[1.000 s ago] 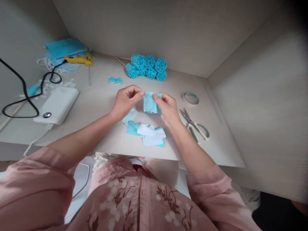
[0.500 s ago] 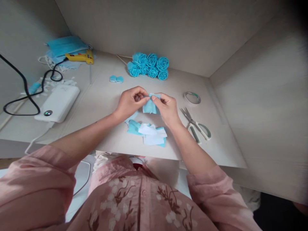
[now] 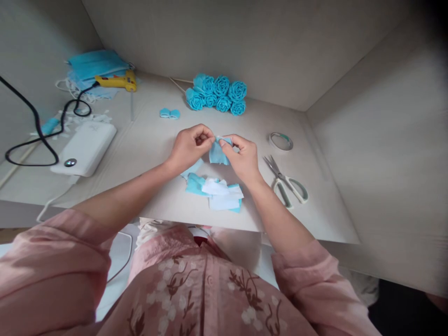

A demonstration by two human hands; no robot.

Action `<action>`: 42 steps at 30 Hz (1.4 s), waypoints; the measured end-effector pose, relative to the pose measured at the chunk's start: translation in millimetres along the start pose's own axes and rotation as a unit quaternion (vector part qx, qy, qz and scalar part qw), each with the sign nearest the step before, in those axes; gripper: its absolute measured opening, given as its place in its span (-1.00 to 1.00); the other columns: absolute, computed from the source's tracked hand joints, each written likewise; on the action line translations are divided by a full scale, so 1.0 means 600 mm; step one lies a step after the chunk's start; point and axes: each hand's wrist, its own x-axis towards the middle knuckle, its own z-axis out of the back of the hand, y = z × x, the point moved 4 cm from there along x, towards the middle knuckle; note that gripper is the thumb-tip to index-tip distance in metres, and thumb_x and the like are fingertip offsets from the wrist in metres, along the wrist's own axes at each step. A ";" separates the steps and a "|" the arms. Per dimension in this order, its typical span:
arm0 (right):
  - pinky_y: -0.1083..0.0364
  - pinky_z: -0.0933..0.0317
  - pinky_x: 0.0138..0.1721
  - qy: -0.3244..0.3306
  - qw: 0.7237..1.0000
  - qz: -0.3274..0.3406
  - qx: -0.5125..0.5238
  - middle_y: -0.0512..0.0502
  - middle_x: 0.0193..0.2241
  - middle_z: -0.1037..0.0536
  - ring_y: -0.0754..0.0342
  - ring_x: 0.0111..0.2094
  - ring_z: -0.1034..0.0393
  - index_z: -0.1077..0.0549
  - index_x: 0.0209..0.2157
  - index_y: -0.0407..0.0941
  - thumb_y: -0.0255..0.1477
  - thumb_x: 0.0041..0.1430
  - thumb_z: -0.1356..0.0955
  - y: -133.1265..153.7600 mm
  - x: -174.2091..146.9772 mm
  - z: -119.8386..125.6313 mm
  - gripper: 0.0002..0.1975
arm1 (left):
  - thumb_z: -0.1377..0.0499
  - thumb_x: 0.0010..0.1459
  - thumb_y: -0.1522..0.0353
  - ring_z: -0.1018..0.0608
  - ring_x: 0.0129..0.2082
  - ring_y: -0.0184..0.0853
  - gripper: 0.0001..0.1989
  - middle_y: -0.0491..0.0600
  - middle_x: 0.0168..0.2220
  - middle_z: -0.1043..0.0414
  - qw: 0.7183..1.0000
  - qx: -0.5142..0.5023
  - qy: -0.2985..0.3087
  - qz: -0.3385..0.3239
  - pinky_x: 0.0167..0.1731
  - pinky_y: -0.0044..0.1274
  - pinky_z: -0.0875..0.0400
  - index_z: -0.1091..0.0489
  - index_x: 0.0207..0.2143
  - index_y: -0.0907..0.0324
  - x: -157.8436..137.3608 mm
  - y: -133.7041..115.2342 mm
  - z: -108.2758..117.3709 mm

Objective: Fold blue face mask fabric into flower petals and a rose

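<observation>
Between my hands hangs a small piece of light blue fabric (image 3: pixel 219 155), pinched along its top edge above the table. My left hand (image 3: pixel 192 145) grips the upper left corner between thumb and fingertips. On the other side, my right hand (image 3: pixel 241 154) is closed on the upper right part, thumb lying across the front. Nearer to me, a loose pile of blue and white fabric pieces (image 3: pixel 224 200) lies on the table, just below the held piece. Beyond my hands sits a bundle of blue fabric roses (image 3: pixel 221 93) on thin sticks.
Scissors (image 3: pixel 280 175) lie partly open at the right, below a roll of tape (image 3: pixel 281 141). A small blue folded bow-like piece (image 3: pixel 170 114) is at the back left. Farther left are a yellow glue gun (image 3: pixel 117 82), blue face masks (image 3: pixel 96 64) and a white power bank (image 3: pixel 86 148).
The held fabric has narrowed slightly at its top edge as my fingers shift on it. Both hands stay in nearly the same place.
</observation>
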 end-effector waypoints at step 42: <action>0.15 -0.07 -0.44 0.009 0.979 -0.103 0.175 0.08 -0.56 -0.30 0.19 -0.47 -0.13 -0.45 -0.52 -0.10 -0.08 -0.02 -0.49 -0.013 0.002 -0.003 -0.62 | -0.32 0.09 0.02 -0.45 -0.52 -0.42 -0.59 -0.06 -0.52 -0.38 0.938 -0.273 0.129 0.173 -0.50 -0.56 -0.32 -0.38 -0.44 0.19 -0.001 0.020 -0.025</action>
